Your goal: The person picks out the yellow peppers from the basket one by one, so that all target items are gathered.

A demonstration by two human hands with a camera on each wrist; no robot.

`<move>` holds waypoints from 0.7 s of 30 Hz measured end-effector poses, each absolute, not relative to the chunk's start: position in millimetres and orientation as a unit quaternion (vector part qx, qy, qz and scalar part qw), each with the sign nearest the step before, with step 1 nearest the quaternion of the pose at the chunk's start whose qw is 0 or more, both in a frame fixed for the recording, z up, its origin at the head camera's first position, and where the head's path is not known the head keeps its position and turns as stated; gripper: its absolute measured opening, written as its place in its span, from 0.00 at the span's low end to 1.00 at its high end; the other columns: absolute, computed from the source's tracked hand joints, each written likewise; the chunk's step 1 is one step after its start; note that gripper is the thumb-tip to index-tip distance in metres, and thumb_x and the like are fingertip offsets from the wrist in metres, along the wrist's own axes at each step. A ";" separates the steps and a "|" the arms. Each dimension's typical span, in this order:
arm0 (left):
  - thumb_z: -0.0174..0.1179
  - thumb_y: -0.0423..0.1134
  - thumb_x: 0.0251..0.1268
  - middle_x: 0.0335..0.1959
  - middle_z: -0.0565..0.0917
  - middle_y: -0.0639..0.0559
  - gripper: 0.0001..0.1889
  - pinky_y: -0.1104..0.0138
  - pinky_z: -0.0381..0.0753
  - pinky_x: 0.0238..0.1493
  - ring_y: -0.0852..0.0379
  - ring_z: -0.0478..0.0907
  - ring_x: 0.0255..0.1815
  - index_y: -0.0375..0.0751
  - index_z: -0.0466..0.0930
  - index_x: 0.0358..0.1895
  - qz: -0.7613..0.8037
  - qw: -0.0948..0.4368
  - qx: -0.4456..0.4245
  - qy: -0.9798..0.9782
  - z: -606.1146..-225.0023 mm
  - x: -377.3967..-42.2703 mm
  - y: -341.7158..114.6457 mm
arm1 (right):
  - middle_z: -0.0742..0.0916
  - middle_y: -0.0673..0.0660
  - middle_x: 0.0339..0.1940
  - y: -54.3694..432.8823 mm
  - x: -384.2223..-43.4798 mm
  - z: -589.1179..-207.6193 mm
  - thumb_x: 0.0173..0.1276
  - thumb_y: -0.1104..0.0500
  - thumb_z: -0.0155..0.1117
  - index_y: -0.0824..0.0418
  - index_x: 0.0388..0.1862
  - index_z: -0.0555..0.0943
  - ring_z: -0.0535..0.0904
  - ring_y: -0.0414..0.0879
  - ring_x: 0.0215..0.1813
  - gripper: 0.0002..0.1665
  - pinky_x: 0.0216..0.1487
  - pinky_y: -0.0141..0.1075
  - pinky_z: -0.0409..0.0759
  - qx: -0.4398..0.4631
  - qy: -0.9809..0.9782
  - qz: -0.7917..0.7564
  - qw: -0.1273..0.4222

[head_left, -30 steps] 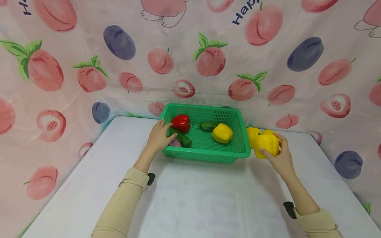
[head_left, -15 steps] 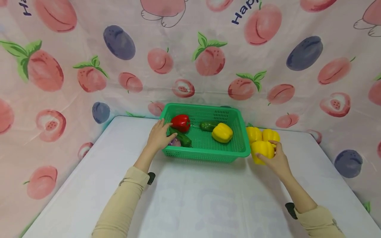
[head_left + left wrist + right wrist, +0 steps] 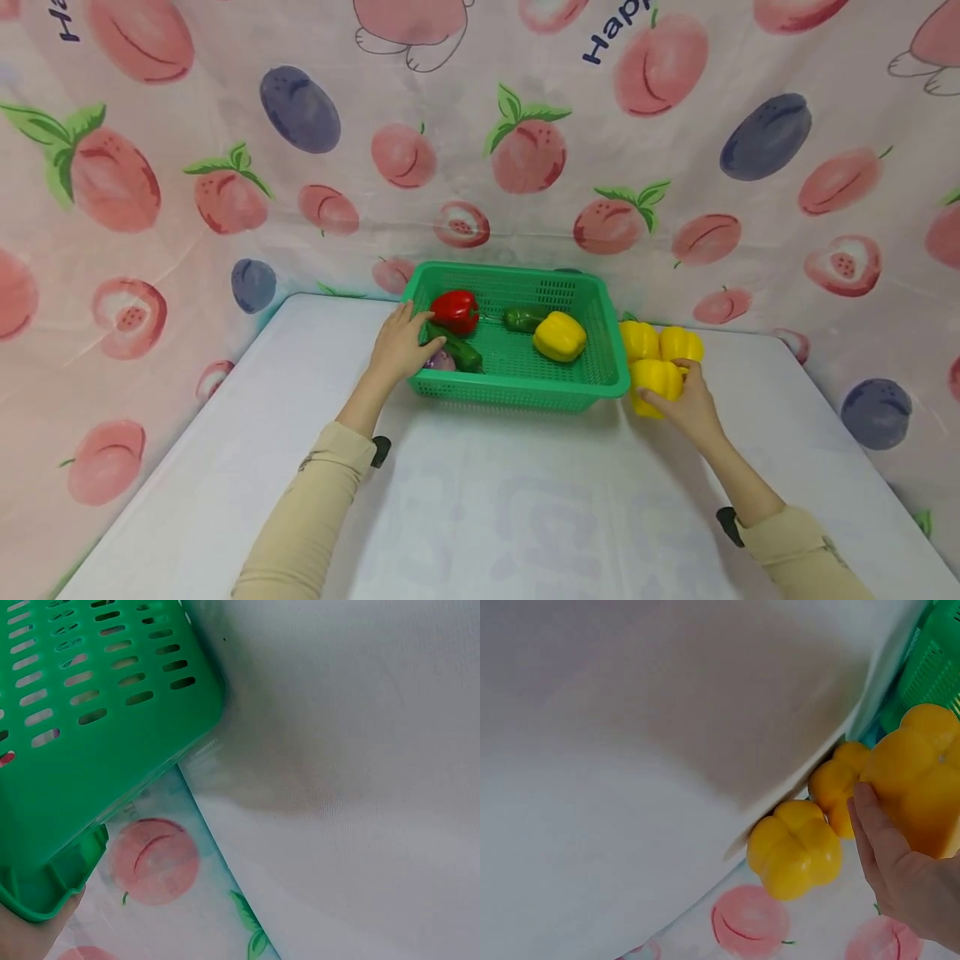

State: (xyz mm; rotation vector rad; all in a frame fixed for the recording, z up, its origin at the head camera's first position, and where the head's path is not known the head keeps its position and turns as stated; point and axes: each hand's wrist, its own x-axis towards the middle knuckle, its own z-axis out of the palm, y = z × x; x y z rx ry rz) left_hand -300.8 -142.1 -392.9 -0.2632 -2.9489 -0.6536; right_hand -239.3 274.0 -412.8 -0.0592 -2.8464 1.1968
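Observation:
My left hand (image 3: 396, 345) grips the left rim of a green plastic basket (image 3: 517, 388), thumb over the inside. The basket's slotted wall (image 3: 112, 727) fills the upper left of the left wrist view. Just right of the basket, my right hand (image 3: 692, 406) holds a yellow bell pepper (image 3: 655, 382), thumb on the near side and fingers on the far side. Two more yellow bell peppers (image 3: 640, 340) (image 3: 681, 342) sit side by side behind it. Inside the basket lie a red bell pepper (image 3: 453, 312), a long green pepper (image 3: 462, 355) and a yellow bell pepper (image 3: 559, 337).
A dark green vegetable (image 3: 522, 318) lies by the basket's back wall, and a shiny purple one (image 3: 441, 360) is partly hidden in its left corner. The white table (image 3: 540, 500) stretches toward me. A fruit-printed cloth (image 3: 465, 100) hangs behind the table.
My right hand has brought its yellow bell pepper left and nearer to me, uncovering the right-hand one of the two behind. The left hand stays on the basket rim.

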 end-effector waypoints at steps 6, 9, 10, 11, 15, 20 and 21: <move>0.52 0.54 0.67 0.74 0.52 0.31 0.31 0.49 0.46 0.76 0.38 0.45 0.76 0.39 0.65 0.67 -0.219 0.055 -0.086 -0.970 -393.7 -301.0 -142.4 | 0.66 0.80 0.62 274.9 -246.9 -420.7 0.62 0.56 0.62 0.77 0.69 0.50 0.66 0.68 0.57 0.47 0.60 0.60 0.68 0.008 -0.919 0.391 0.048; 0.52 0.54 0.67 0.74 0.52 0.32 0.31 0.49 0.47 0.76 0.38 0.45 0.76 0.39 0.65 0.67 -0.219 0.055 -0.085 -0.970 -394.6 -301.3 -142.4 | 0.68 0.78 0.60 275.0 -249.9 -425.7 0.61 0.59 0.62 0.77 0.68 0.53 0.67 0.67 0.56 0.44 0.59 0.59 0.69 0.025 -0.918 0.392 0.062; 0.52 0.53 0.67 0.74 0.52 0.31 0.31 0.48 0.47 0.76 0.38 0.45 0.76 0.39 0.65 0.67 -0.220 0.055 -0.084 -0.970 -394.4 -301.0 -142.4 | 0.69 0.78 0.60 274.5 -250.6 -426.6 0.61 0.60 0.62 0.78 0.67 0.55 0.68 0.67 0.55 0.43 0.58 0.59 0.70 0.029 -0.919 0.389 0.066; 0.52 0.53 0.67 0.74 0.52 0.31 0.31 0.48 0.47 0.75 0.38 0.45 0.76 0.39 0.65 0.67 -0.220 0.056 -0.084 -0.970 -394.2 -300.9 -142.3 | 0.69 0.77 0.59 274.3 -251.4 -427.6 0.61 0.60 0.63 0.78 0.66 0.56 0.68 0.67 0.55 0.42 0.58 0.59 0.70 0.032 -0.920 0.386 0.068; 0.52 0.53 0.67 0.73 0.52 0.31 0.31 0.48 0.47 0.75 0.38 0.45 0.76 0.38 0.65 0.67 -0.216 0.059 -0.087 -0.971 -394.2 -301.0 -141.9 | 0.70 0.77 0.60 272.4 -252.2 -427.8 0.61 0.59 0.63 0.78 0.66 0.56 0.68 0.67 0.55 0.41 0.59 0.60 0.70 0.025 -0.924 0.378 0.059; 0.52 0.53 0.67 0.73 0.52 0.31 0.31 0.49 0.47 0.76 0.38 0.45 0.76 0.38 0.65 0.67 -0.217 0.056 -0.086 -0.971 -392.4 -300.4 -141.5 | 0.69 0.78 0.61 271.5 -253.0 -426.5 0.62 0.58 0.62 0.79 0.66 0.56 0.68 0.67 0.57 0.42 0.60 0.60 0.69 0.015 -0.925 0.377 0.038; 0.53 0.53 0.67 0.73 0.52 0.31 0.31 0.48 0.47 0.76 0.38 0.45 0.76 0.38 0.65 0.67 -0.219 0.056 -0.085 -0.970 -391.7 -300.1 -141.5 | 0.69 0.78 0.61 271.3 -253.0 -426.0 0.62 0.58 0.63 0.79 0.66 0.55 0.68 0.68 0.57 0.42 0.61 0.60 0.68 0.016 -0.925 0.377 0.037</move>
